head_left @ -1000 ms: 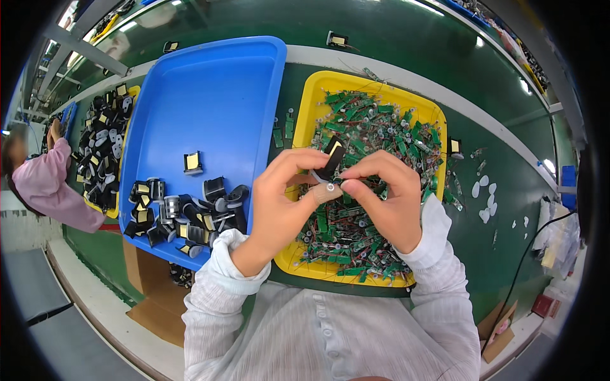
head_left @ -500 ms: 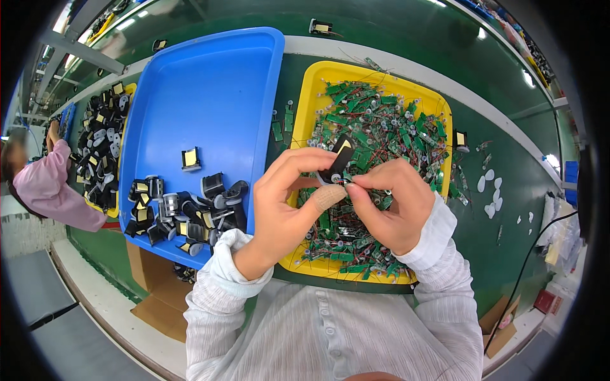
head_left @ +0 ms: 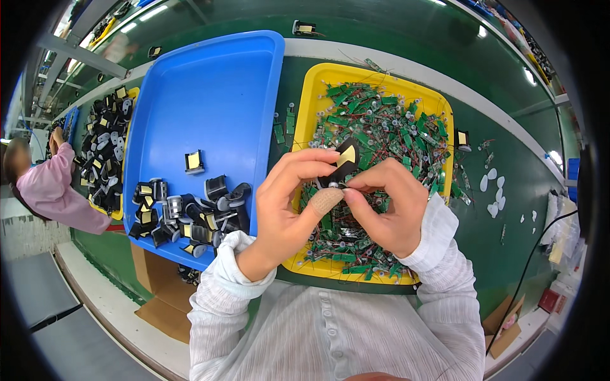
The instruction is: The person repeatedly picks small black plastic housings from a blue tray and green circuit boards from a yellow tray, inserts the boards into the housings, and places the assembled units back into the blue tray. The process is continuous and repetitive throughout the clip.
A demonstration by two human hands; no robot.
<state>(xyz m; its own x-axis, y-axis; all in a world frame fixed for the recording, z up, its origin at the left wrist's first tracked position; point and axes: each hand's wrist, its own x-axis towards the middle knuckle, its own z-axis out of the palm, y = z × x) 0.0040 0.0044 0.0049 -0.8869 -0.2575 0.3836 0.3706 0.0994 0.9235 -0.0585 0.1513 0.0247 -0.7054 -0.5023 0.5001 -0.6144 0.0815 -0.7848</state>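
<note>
My left hand (head_left: 289, 209) and my right hand (head_left: 389, 206) meet above the yellow tray (head_left: 304, 120) and together pinch a small black part with a yellow face (head_left: 344, 160). A plaster wraps one left fingertip. The yellow tray holds a heap of several small green circuit boards (head_left: 381, 127) with wires. To the left, the blue tray (head_left: 210, 95) carries a pile of black and yellow parts (head_left: 190, 213) at its near end, and one lone part (head_left: 194, 161) further up.
A second yellow tray (head_left: 108, 146) of black parts lies at far left, where another person in a pink sleeve (head_left: 57, 184) works. Loose boards (head_left: 283, 127) lie between the trays. Small white pieces (head_left: 492, 184) dot the green table at right. A cable (head_left: 527, 267) hangs at right.
My hands have stayed together on the small part and turned it slightly. The view has shifted a little, so the trays sit lower in the picture.
</note>
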